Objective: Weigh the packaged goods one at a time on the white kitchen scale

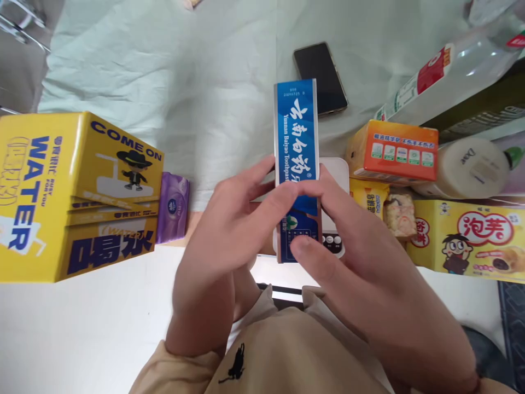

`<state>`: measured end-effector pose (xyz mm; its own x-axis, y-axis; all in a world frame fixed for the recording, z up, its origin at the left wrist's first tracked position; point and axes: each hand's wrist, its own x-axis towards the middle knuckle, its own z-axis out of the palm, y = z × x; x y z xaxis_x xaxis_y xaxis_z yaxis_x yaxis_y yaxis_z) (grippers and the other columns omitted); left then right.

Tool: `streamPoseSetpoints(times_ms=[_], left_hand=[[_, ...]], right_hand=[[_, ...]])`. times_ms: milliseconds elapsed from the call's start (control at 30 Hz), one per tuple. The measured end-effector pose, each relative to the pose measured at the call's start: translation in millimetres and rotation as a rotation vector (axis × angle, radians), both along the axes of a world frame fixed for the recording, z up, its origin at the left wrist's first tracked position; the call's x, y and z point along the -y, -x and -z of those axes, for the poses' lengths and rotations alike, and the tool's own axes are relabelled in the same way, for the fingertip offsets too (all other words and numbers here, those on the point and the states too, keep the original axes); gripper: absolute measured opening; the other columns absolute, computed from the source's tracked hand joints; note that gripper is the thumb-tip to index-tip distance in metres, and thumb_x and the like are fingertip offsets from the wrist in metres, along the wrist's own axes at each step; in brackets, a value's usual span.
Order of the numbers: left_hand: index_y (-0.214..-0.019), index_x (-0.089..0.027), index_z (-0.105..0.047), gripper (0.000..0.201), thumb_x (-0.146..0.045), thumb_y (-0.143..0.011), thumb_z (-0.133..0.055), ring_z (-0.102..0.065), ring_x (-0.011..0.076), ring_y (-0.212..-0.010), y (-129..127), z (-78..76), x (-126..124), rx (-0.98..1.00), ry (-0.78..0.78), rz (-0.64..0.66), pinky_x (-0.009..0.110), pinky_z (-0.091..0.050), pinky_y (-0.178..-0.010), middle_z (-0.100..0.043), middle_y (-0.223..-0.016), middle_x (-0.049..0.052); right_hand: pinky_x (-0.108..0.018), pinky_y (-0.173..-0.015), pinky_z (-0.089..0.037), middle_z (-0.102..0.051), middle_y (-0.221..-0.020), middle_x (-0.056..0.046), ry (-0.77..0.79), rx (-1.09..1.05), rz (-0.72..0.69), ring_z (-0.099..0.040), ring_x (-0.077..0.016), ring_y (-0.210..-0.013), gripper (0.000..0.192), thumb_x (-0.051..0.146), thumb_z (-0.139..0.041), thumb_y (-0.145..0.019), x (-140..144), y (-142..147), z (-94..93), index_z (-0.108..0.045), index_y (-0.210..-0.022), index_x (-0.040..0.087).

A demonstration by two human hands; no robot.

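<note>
A cloth-covered bench (221, 82), pale green and creased, spreads out beyond the left hand (229, 224) and the right hand (365, 257). The biggest thing on it is a yellow carton (45, 186) lettered "WATER" and "COME ON", well to the left of the hands. Far to the right and beyond them, a clear bottle (459, 71) lies slantwise with a dark green bottle (484, 101) alongside. A yellow snack box (451, 241) with a cartoon figure lies to the right of the right hand.

Next comes the blue toothpaste box (297, 131), held between both hands with its printed face turned up and its far end reaching out past the fingers. The left thumb presses on that face while other left fingers curl at its side; the right index finger crosses the face next to that thumb, and the right thumb bears on the near end. An orange box (394, 150) sits beyond and to the right of the right hand, just beside a Dove container (471, 167). A white device (335, 169) with round buttons shows partly beneath the hands. Directly beyond them lies a dark phone (322, 71). A purple pack (173, 208) rests left of the left hand, between it and the carton. Smallest, near the right hand, are a yellow packet (369, 198) and a pale wrapped block (400, 216).
</note>
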<state>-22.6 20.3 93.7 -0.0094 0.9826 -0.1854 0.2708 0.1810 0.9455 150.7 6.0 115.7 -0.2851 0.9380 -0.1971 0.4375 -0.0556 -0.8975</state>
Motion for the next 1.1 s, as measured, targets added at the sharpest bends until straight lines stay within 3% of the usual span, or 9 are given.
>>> streamPoseSetpoints(times_ms=[133,233,333,433,600,700,1000,1100], left_hand=[[-0.114,-0.026,-0.081,0.027,-0.045,-0.097,-0.070,-0.079,0.0270,-0.112,-21.3,-2.0,-12.8,0.125,0.131,0.220,0.034,-0.071,-0.086,-0.083,-0.109,0.003],[-0.116,-0.025,-0.078,0.027,-0.039,-0.098,-0.065,-0.080,0.0247,-0.109,-29.0,0.1,-16.8,0.165,0.210,0.280,0.032,-0.070,-0.084,-0.082,-0.118,0.003],[-0.121,-0.023,-0.076,0.035,-0.044,-0.095,-0.066,-0.080,0.0255,-0.107,-29.1,6.7,-19.6,0.096,0.220,0.261,0.033,-0.069,-0.081,-0.083,-0.119,0.005],[-0.118,-0.022,-0.075,0.038,-0.051,-0.094,-0.068,-0.079,0.0253,-0.104,-24.1,14.2,-24.6,-0.028,0.146,0.148,0.035,-0.068,-0.086,-0.083,-0.119,0.006],[-0.098,-0.026,-0.074,0.022,-0.046,-0.100,-0.066,-0.073,0.0200,-0.093,-14.3,22.6,-31.1,-0.130,-0.073,0.030,0.034,-0.062,-0.082,-0.079,-0.098,0.003],[-0.093,-0.028,-0.074,0.021,-0.045,-0.103,-0.068,-0.070,0.0173,-0.081,-11.0,27.0,-31.5,-0.101,-0.181,-0.002,0.034,-0.057,-0.073,-0.075,-0.085,0.000],[-0.094,-0.030,-0.075,0.019,-0.041,-0.105,-0.065,-0.074,0.0174,-0.087,-12.1,28.0,-29.0,-0.091,-0.220,0.021,0.036,-0.059,-0.081,-0.077,-0.089,-0.001],[-0.095,-0.030,-0.074,0.021,-0.045,-0.105,-0.064,-0.074,0.0190,-0.089,-13.5,27.3,-28.5,-0.117,-0.188,0.041,0.037,-0.060,-0.083,-0.077,-0.091,0.000]], right_hand=[[-0.043,-0.081,-0.056,-0.075,-0.115,-0.007,-0.039,0.146,-0.007,-0.071,-0.0256,-0.099,0.033,0.048,-0.060,-0.097,0.0,-17.3,3.3,-0.067,-0.123,0.028],[-0.037,-0.070,-0.047,-0.075,-0.109,-0.006,-0.083,0.238,-0.002,-0.069,-0.0236,-0.087,0.032,0.050,-0.059,-0.098,1.2,-25.8,8.8,-0.068,-0.119,0.028],[-0.034,-0.068,-0.045,-0.077,-0.108,-0.005,-0.123,0.275,-0.003,-0.071,-0.0217,-0.086,0.030,0.049,-0.058,-0.100,1.6,-33.2,15.7,-0.069,-0.119,0.029],[-0.035,-0.069,-0.047,-0.079,-0.098,-0.003,-0.144,0.251,0.055,-0.071,-0.0214,-0.082,0.030,0.050,-0.062,-0.098,-2.4,-42.2,19.4,-0.071,-0.117,0.029],[-0.037,-0.076,-0.053,-0.080,-0.101,-0.002,-0.204,0.176,0.399,-0.072,-0.0194,-0.085,0.027,0.051,-0.066,-0.094,-11.8,-55.9,16.5,-0.074,-0.101,0.027],[-0.032,-0.071,-0.053,-0.076,-0.094,-0.001,-0.231,0.106,0.512,-0.068,-0.0155,-0.084,0.022,0.045,-0.065,-0.095,-12.7,-58.9,15.6,-0.074,-0.093,0.026],[-0.031,-0.067,-0.048,-0.075,-0.102,0.000,-0.274,0.053,0.468,-0.066,-0.0126,-0.084,0.030,0.051,-0.059,-0.104,-6.8,-63.3,21.2,-0.074,-0.095,0.027],[-0.029,-0.066,-0.048,-0.074,-0.104,-0.001,-0.311,0.045,0.451,-0.068,-0.0149,-0.095,0.033,0.054,-0.058,-0.105,-6.0,-62.8,23.0,-0.075,-0.095,0.028]])
